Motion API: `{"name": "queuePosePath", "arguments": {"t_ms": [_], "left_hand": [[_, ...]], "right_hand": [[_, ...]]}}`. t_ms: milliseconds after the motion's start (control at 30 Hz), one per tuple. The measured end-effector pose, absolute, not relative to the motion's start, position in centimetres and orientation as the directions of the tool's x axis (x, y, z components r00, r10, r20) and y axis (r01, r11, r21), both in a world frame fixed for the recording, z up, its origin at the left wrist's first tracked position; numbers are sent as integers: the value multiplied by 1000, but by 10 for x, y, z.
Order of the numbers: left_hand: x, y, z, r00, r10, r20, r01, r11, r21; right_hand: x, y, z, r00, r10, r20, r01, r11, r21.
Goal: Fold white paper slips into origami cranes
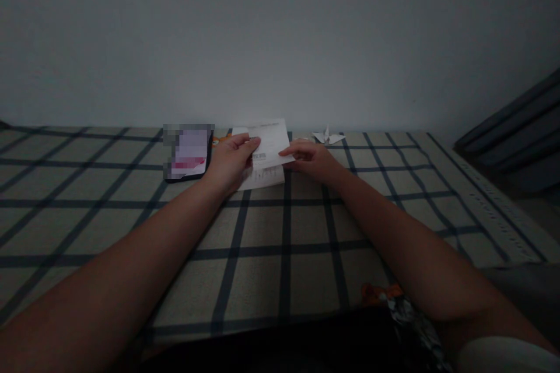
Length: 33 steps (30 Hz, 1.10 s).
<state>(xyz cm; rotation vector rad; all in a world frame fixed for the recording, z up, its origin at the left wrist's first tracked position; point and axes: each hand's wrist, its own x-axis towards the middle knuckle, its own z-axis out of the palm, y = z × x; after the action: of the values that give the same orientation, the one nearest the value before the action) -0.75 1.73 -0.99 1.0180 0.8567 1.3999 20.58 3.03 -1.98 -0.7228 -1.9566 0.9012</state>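
Both my arms reach forward over a checked cloth (262,262) to a white printed sheet of paper (271,143) near the far wall. My left hand (230,160) pinches the sheet's left edge between thumb and fingers and lifts it off the cloth. My right hand (312,160) has its fingers curled, with the fingertips closed on the sheet's right edge. The lower part of the paper (265,178) lies folded under, flat on the cloth.
A phone with a lit screen (189,152) lies just left of my left hand. A small white folded paper crane (328,137) sits behind my right hand. An orange and silver wrapper (405,309) lies close to my body. A dark slanted object (516,134) stands at the right.
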Motion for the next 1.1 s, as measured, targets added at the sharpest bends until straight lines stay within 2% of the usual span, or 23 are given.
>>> {"name": "queuePosePath", "arguments": {"t_ms": [133, 300, 533, 700, 800, 967, 1100], "left_hand": [[-8, 16, -8, -6, 996, 88, -326, -85, 942], [-7, 16, -5, -31, 998, 56, -278, -62, 959], [-11, 22, -12, -66, 996, 62, -234, -75, 969], [-10, 17, -8, 0, 997, 71, -274, -68, 959], [-9, 13, -6, 78, 990, 113, -299, -85, 951], [-11, 17, -13, 170, 967, 189, -342, -122, 932], [-12, 16, -18, 231, 950, 211, -325, -129, 937]], "right_hand": [[206, 28, -17, -507, 745, 433, 140, 567, -812], [207, 26, -14, -533, 722, 441, 205, 615, -761], [208, 36, -22, -357, 691, 629, 296, 722, -625], [207, 35, -18, -287, 710, 643, 330, 703, -630], [206, 29, -10, -258, 731, 632, 296, 683, -668], [204, 16, 2, -162, 862, 480, 290, 506, -812], [200, 10, 6, -151, 920, 362, 209, 387, -898]]}}
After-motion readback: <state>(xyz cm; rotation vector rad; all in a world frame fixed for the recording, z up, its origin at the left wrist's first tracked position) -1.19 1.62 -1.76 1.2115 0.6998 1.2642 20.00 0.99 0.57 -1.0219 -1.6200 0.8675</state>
